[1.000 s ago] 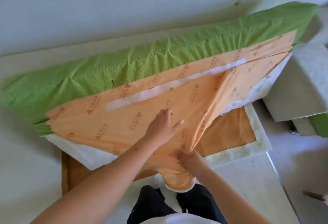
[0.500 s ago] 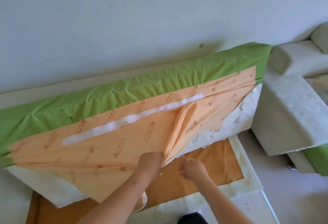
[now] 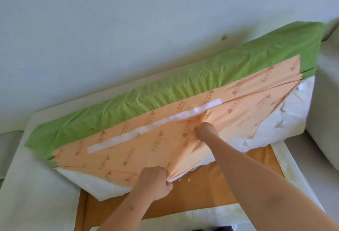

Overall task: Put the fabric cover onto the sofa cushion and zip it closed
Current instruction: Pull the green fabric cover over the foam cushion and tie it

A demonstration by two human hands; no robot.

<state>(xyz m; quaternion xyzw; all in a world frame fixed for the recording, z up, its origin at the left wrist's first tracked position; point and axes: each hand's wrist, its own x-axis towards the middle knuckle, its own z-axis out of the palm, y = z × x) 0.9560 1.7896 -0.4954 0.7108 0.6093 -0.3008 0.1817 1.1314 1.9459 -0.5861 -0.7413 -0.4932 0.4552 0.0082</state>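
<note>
A long sofa cushion leans tilted against the wall. Its white foam (image 3: 286,120) shows at the lower right and again at the lower left. The fabric cover is green (image 3: 165,91) along the top and orange (image 3: 132,153) with a white strip (image 3: 152,126) on the face toward me. My left hand (image 3: 156,183) grips a bunched fold of the orange fabric at its lower edge. My right hand (image 3: 206,130) reaches higher and pinches a gathered fold near the white strip. No zip is visible.
The cushion stands on the sofa base, an orange panel (image 3: 211,192) with a pale border (image 3: 286,159). Pale upholstered sofa parts lie at the left (image 3: 36,185) and at the right (image 3: 326,102). A plain wall (image 3: 128,20) is behind.
My right hand has moved up from the cover's lower edge to the fold by the white strip. My left hand now grips the bunched lower edge. The camera has shifted.
</note>
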